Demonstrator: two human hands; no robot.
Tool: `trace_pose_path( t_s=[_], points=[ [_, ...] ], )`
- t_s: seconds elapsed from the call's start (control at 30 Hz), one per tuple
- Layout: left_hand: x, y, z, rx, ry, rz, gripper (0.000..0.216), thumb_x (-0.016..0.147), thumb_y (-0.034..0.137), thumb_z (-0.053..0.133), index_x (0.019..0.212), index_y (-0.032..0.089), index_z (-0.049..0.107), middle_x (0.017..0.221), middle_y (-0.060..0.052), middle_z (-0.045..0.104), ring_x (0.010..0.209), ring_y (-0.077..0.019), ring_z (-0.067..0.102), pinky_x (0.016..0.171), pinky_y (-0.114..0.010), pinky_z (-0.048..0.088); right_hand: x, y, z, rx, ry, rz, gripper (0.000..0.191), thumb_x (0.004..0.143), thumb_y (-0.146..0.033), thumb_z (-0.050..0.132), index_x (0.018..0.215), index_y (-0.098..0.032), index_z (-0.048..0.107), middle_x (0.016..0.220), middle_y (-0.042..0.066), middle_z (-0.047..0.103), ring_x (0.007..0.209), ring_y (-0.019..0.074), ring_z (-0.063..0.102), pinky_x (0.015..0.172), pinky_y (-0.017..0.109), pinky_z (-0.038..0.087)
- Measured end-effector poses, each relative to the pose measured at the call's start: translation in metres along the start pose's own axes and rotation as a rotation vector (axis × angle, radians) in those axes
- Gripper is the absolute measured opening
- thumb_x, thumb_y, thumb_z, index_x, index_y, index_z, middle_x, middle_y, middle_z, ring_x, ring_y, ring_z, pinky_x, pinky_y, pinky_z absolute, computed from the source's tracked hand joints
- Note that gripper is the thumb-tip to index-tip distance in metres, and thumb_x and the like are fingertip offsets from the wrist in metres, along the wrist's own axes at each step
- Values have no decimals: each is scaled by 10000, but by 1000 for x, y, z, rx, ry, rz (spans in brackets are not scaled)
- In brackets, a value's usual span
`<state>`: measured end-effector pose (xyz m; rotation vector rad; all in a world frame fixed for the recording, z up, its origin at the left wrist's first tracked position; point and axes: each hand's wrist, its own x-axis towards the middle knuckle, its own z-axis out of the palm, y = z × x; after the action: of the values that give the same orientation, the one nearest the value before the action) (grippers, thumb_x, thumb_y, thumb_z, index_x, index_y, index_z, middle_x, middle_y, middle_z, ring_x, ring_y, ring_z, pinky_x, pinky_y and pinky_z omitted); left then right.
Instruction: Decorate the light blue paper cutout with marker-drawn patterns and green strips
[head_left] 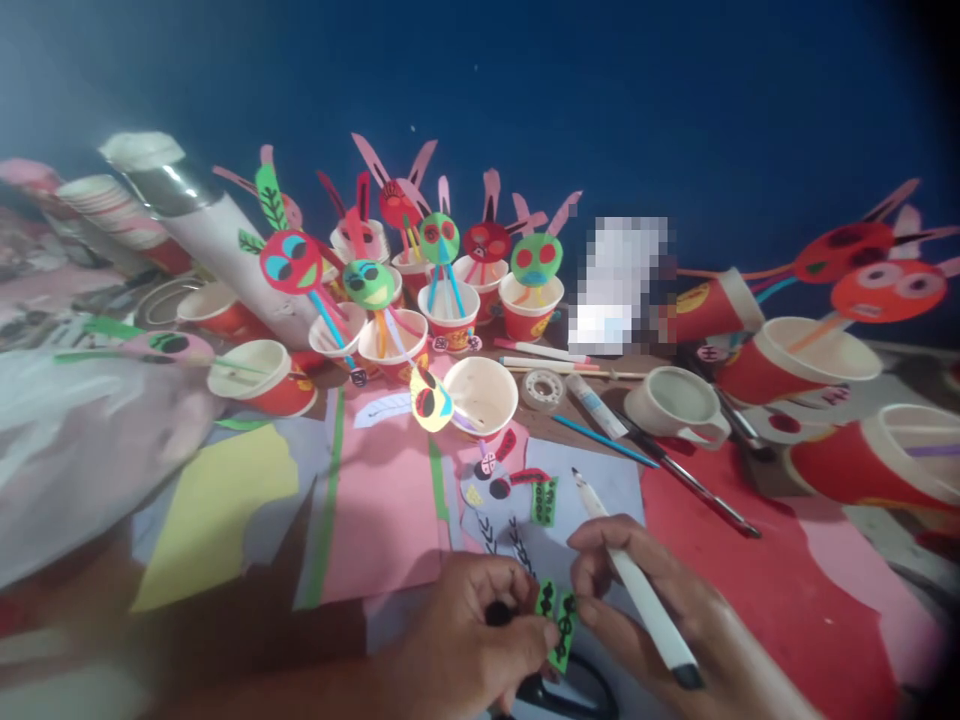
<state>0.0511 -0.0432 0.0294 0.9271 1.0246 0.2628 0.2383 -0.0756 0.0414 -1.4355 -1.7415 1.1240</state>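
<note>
My left hand is closed, pinching a small green paper piece with black drawn patterns. A dark round object shows among its fingers; I cannot make out what it is. Closed around a white marker, my right hand has the marker's dark tip pointing up and away. Its fingertips are close to the green piece's right edge. Beneath the hands, black scissors handles are partly hidden. Just beyond lies another patterned green piece, beside pink cutouts on grey-blue paper.
Several red-and-white paper cups hold colourful paper faces on sticks. A white mug, tape roll, glue tube and brush lie ahead. Pink, yellow and red paper cover the table. A plastic bag is left.
</note>
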Motion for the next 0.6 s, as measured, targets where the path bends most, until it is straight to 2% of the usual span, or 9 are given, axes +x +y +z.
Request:
trace_pose_path(
  t_s=[0.23, 0.43, 0.6],
  points=[
    [-1, -2, 1, -4, 9, -28, 187, 651, 332, 600, 629, 204, 465, 415, 80, 481, 297, -47, 357, 312, -154, 257, 0, -1, 2, -6, -2, -29, 219, 897, -180, 483, 1065, -293, 400, 760, -44, 624, 649, 103, 661, 599, 174, 544],
    [-1, -3, 0, 1, 14, -44, 192, 626, 332, 607, 612, 201, 466, 453, 70, 486, 305, -44, 357, 303, -156, 242, 1, 1, 5, 17, 43, -59, 248, 892, -168, 485, 1074, -311, 396, 758, -53, 611, 641, 96, 652, 608, 168, 537],
    [-1, -3, -4, -8, -36, -9, 212, 675, 363, 588, 618, 193, 476, 438, 69, 462, 318, -48, 370, 322, -154, 258, 3, -2, 4, 40, 37, 24, 189, 890, -179, 487, 1042, -274, 429, 777, -27, 616, 667, 114, 644, 617, 199, 539]
  ],
)
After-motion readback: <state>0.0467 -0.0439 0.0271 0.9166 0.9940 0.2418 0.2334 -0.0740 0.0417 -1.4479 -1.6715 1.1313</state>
